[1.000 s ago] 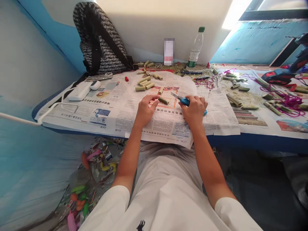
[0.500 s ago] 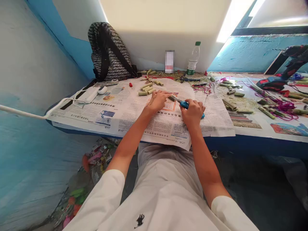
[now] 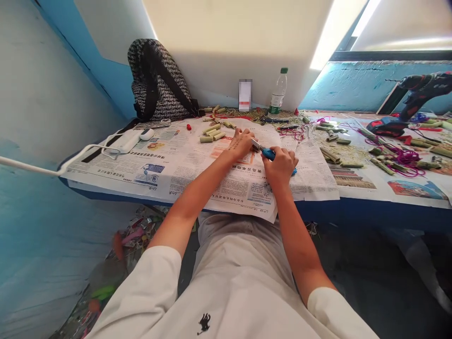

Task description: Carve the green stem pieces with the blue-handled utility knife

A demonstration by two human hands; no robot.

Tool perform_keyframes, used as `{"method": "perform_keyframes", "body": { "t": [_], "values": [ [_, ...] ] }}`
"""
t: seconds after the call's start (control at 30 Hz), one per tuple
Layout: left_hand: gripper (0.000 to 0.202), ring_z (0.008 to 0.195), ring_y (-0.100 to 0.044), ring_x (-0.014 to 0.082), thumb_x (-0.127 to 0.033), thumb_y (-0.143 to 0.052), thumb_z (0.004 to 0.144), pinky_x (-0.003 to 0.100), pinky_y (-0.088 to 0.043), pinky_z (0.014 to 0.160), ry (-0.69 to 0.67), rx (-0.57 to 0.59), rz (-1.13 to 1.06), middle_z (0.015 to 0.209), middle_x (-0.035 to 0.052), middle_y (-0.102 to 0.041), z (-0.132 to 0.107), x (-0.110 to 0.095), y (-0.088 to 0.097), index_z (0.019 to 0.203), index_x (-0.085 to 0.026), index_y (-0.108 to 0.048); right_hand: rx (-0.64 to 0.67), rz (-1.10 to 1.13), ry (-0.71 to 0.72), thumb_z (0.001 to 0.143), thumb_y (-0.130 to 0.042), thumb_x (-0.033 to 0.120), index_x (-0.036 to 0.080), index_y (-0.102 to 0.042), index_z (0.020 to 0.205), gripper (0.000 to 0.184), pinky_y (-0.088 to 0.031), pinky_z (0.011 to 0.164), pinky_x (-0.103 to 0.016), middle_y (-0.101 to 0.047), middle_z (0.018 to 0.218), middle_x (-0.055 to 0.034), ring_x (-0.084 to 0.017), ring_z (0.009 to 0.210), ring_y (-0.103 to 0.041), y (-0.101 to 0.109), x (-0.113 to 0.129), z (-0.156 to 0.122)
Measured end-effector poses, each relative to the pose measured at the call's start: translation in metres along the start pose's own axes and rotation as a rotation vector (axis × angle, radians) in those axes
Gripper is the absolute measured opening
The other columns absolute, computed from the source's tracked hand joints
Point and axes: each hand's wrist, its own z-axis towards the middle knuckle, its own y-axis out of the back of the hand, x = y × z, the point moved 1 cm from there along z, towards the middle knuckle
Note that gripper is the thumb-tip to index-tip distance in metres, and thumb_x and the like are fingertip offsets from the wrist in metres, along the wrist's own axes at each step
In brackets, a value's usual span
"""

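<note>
My right hand (image 3: pixel 281 163) is closed around the blue handle of a utility knife (image 3: pixel 269 154), whose silver blade points left. The fingers of my left hand (image 3: pixel 243 142) are bent down at the blade's tip, over the newspaper (image 3: pixel 197 172). A small dark bit shows under them; what they pinch is mostly hidden. Just beyond my left hand lie several short pale green stem pieces (image 3: pixel 212 133). Both hands rest low on the table, close together.
A patterned backpack (image 3: pixel 158 82) leans at the back left. A white power strip (image 3: pixel 127 141) with a cable lies at left. A bottle (image 3: pixel 278 92) and a phone (image 3: pixel 245 95) stand at the back. Rightward are cut stems (image 3: pixel 330 154), purple string (image 3: pixel 406 157) and a power drill (image 3: pixel 406 110).
My left hand has shifted slightly right, and its fingers now cover more of the spot by the blade. The knife stays in my right hand. The whole view has tilted a little.
</note>
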Motion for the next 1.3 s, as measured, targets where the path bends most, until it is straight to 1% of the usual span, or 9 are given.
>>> {"method": "perform_keyframes", "body": {
  "t": [0.13,0.23,0.37,0.57,0.83,0.93,1.07,1.17,1.3],
  "values": [
    [0.008,0.119,-0.067,0.0315,-0.018,-0.069,0.097,0.057,-0.041,0.115,0.200,-0.249,-0.308,0.112,0.0145,-0.081,-0.025,-0.004,-0.005,0.099,-0.019,-0.077,0.011,0.007,0.015,0.102,-0.058,0.039,0.022,-0.075,0.120,0.029,-0.036,0.104,-0.053,-0.075,0.122,-0.0174,-0.038,0.119,-0.056,0.001,0.001,0.000],
    [0.013,0.102,-0.075,0.0229,-0.030,-0.068,0.103,0.040,-0.056,0.097,0.311,-0.359,-0.890,0.106,0.0115,-0.080,-0.050,-0.008,-0.013,0.108,-0.019,-0.068,0.033,0.042,0.047,0.103,-0.056,0.041,0.022,-0.072,0.119,0.029,-0.038,0.101,-0.052,-0.074,0.119,-0.0172,-0.037,0.115,-0.059,0.001,0.001,0.001],
    [0.023,0.096,-0.077,0.0192,-0.037,-0.066,0.104,0.035,-0.059,0.091,0.390,-0.415,-1.175,0.107,0.0115,-0.081,-0.075,-0.017,-0.020,0.119,-0.018,-0.065,0.028,0.116,0.120,0.105,-0.053,0.044,0.024,-0.068,0.114,0.027,-0.042,0.095,-0.047,-0.074,0.114,-0.0145,-0.033,0.106,-0.062,0.001,0.000,0.002],
    [0.030,0.104,-0.075,0.0208,-0.039,-0.067,0.102,0.035,-0.059,0.093,0.304,-0.363,-1.153,0.108,0.0111,-0.082,-0.089,-0.025,-0.014,0.123,-0.018,-0.073,0.053,0.114,0.110,0.104,-0.056,0.046,0.025,-0.067,0.112,0.026,-0.045,0.089,-0.043,-0.072,0.114,-0.0137,-0.031,0.103,-0.063,0.003,0.000,0.003],
    [0.023,0.079,-0.064,0.0156,-0.037,-0.058,0.105,0.031,-0.055,0.077,0.267,-0.371,-1.081,0.090,0.0063,-0.074,-0.096,-0.029,-0.010,0.103,-0.020,-0.072,0.212,0.116,0.278,0.110,-0.041,0.067,0.026,-0.067,0.131,0.052,-0.044,0.095,-0.042,-0.071,0.124,-0.0134,-0.031,0.109,-0.064,0.003,0.007,0.003],
    [0.021,0.087,-0.065,0.0175,-0.033,-0.054,0.106,0.032,-0.056,0.084,0.260,-0.380,-1.031,0.093,0.0068,-0.074,-0.097,-0.029,-0.008,0.099,-0.021,-0.070,0.235,0.142,0.315,0.113,-0.033,0.066,0.024,-0.069,0.125,0.056,-0.043,0.094,-0.040,-0.073,0.120,-0.0135,-0.030,0.108,-0.065,0.005,0.008,0.002],
    [0.021,0.107,-0.069,0.0200,-0.021,-0.048,0.102,0.035,-0.056,0.098,0.304,-0.408,-0.996,0.114,0.0087,-0.076,-0.097,-0.028,-0.007,0.109,-0.022,-0.069,0.269,0.129,0.305,0.109,-0.044,0.069,0.024,-0.072,0.109,0.054,-0.041,0.079,-0.037,-0.077,0.103,-0.0115,-0.028,0.092,-0.066,0.010,0.010,0.000],
    [0.025,0.116,-0.069,0.0210,-0.024,-0.049,0.104,0.035,-0.056,0.102,0.325,-0.402,-1.018,0.126,0.0094,-0.076,-0.096,-0.028,-0.008,0.121,-0.024,-0.067,0.231,0.112,0.250,0.106,-0.051,0.069,0.025,-0.075,0.107,0.050,-0.037,0.073,-0.036,-0.078,0.099,-0.0107,-0.027,0.087,-0.067,0.012,0.011,-0.002],
    [0.020,0.114,-0.070,0.0208,-0.029,-0.051,0.105,0.037,-0.055,0.105,0.287,-0.408,-1.061,0.122,0.0090,-0.076,-0.097,-0.029,-0.006,0.115,-0.023,-0.068,0.157,0.112,0.210,0.104,-0.054,0.069,0.025,-0.076,0.108,0.050,-0.035,0.071,-0.036,-0.079,0.098,-0.0104,-0.027,0.088,-0.068,0.012,0.011,-0.004]
  ]
}}
